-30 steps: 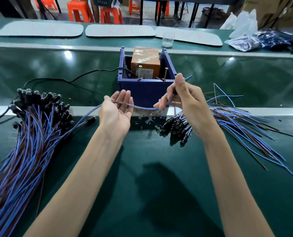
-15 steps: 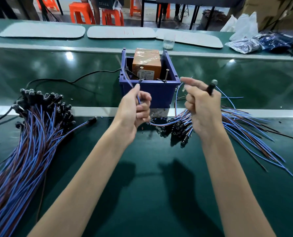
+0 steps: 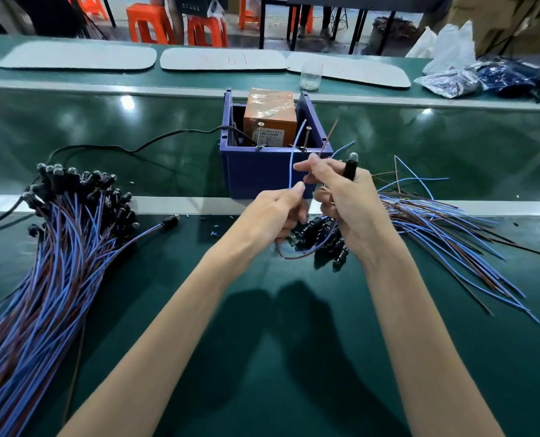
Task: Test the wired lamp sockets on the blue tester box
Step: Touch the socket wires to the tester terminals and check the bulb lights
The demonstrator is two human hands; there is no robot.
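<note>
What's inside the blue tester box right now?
An orange taped block sits inside the blue tester box, two upright metal pins by its front wall, a black cord entering left. Its front wall hides the floor.

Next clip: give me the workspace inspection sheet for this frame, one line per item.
Surface: green bench mat, with a glossy green belt behind it.
Job's things: blue tester box with an orange block and two pins; socket bundle on the left, socket pile on the right.
Clutter: small bits on the mat; clear cup and plastic bags on the far bench.
Grips: left hand pinches the blue wire; right hand holds the lamp socket and pinches the brown wire; contact with the pins cannot be told.
Cables: black cord runs from the left into the box.
Surroundings: orange stools, grey pads.
</note>
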